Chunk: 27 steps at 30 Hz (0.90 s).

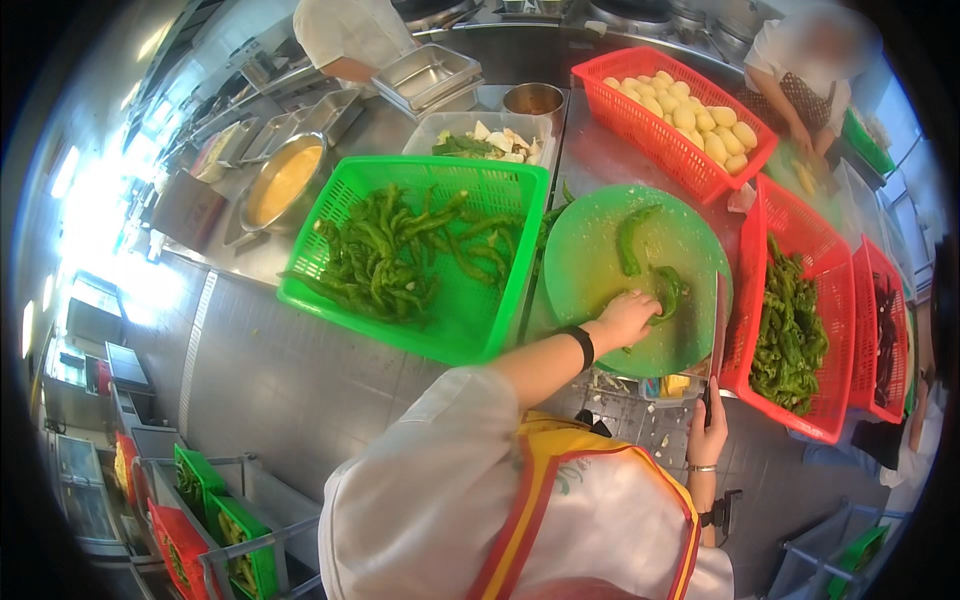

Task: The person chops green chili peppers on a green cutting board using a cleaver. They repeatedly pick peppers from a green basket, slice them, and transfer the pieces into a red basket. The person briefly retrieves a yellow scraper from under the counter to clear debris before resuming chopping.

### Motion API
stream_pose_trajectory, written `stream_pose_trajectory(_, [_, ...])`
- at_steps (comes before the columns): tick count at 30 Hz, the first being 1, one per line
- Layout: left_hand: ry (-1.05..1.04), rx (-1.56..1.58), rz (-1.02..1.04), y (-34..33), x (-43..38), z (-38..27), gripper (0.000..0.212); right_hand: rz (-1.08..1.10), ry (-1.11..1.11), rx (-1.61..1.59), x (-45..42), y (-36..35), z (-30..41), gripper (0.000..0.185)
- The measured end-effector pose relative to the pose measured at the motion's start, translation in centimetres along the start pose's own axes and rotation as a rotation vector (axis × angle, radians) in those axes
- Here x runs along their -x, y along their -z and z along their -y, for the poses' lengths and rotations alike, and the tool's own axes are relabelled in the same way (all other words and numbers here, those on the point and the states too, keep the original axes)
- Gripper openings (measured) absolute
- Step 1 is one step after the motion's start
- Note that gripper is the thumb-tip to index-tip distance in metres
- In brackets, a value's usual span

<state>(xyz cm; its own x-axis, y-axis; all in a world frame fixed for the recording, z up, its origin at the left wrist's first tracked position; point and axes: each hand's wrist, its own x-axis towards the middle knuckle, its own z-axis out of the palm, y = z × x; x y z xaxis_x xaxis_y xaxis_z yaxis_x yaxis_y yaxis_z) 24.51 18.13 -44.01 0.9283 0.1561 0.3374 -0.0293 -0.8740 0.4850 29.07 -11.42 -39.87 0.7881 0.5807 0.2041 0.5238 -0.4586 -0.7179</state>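
Note:
My left hand [628, 319] rests on the round green cutting board [577, 247], its fingers against a curved green pepper [667, 291]. Whether they grip it is hard to tell. Above it on the board lies another long green pepper [628, 240]. At the board's right edge my right hand [708, 427] holds a kitchen knife [718, 322] by its dark handle, the blade upright on edge and pointing away from me. Left of the board, a green plastic basket [420, 341] holds many whole green peppers [382, 247]. A red basket [838, 300] on the right holds more green peppers [787, 330].
Behind the board stands a red basket [637, 127] of peeled potatoes [686, 112]. A clear tub [420, 135] of vegetable pieces and a steel bowl [319, 165] of yellowish liquid stand left. Co-workers are at the far side, one at upper right [795, 82]. Small scraps lie below the board.

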Motion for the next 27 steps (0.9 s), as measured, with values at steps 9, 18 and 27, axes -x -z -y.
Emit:
stream_pose_trajectory(9, [-0.113,-0.064,-0.145,1.1,1.1,-0.7,0.031,-0.007,0.168,0.182,-0.9,0.0,1.4,0.049])
stream_pose_trajectory(18, [-0.128,-0.021,-0.147,-0.1,0.9,-0.8,0.028,0.193,0.127,0.502,-4.0,-3.3,-0.6,0.051])
stream_pose_trajectory(27, [-0.063,0.002,-0.094,-0.5,0.7,-0.7,0.025,0.063,0.127,0.409,-4.5,-1.9,1.8,0.057])
